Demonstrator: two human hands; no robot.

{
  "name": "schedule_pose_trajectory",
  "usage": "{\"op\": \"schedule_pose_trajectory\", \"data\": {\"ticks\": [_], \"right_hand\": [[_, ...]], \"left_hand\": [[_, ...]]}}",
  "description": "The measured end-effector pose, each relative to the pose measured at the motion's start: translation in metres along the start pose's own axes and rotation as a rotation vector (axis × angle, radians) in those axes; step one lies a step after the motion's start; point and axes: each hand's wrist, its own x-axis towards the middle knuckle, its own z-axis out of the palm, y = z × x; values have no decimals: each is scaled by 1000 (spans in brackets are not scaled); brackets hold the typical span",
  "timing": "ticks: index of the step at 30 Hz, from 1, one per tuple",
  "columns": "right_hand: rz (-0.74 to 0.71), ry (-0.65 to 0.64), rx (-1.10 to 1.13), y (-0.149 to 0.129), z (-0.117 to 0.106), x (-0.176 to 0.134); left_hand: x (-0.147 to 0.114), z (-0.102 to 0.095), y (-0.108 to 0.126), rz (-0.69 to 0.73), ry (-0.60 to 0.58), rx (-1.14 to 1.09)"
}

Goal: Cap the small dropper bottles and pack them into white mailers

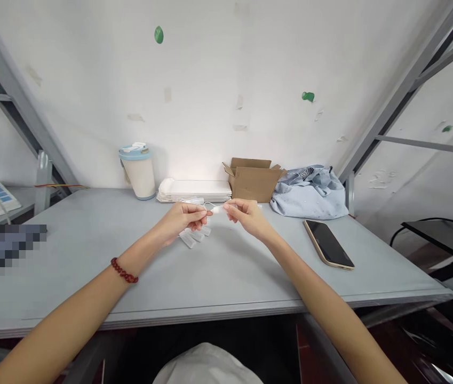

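Note:
Above the middle of the grey table (pixel 234 272), my two hands are close together with a small white piece (pixel 216 209) between their fingertips. A thin pale cord curves from this piece toward my left hand (pixel 186 218), whose thumb and forefinger are pinched at its end. My right hand (pixel 248 216) pinches the other side of the white piece, and its fingers partly hide it. Several small clear plastic tubes (pixel 188 238) lie under and beside my left hand. More clear plastic pieces (pixel 194 201) show just behind that hand.
Along the wall stand a white cup with a blue lid (pixel 140 173), a stack of white cards or sleeves (pixel 200 190), an open cardboard box (pixel 256 184) and a crumpled light-blue cloth (pixel 312 194). A phone (pixel 328 244) lies at the right. Metal frame posts rise at both sides.

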Motion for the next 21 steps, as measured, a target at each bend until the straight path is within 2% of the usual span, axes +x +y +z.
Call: {"op": "schedule_pose_trajectory", "data": {"ticks": [8,14,21], "right_hand": [[-6,-53,-59,-2,-3,-3],[-4,-47,-63,0,1,-3],[-4,-8,-61,3,5,-2]], "left_hand": [[-3,3,4,13,-10,85],[0,1,-4,24,-3,85],[0,0,0,62,-25,164]]}}
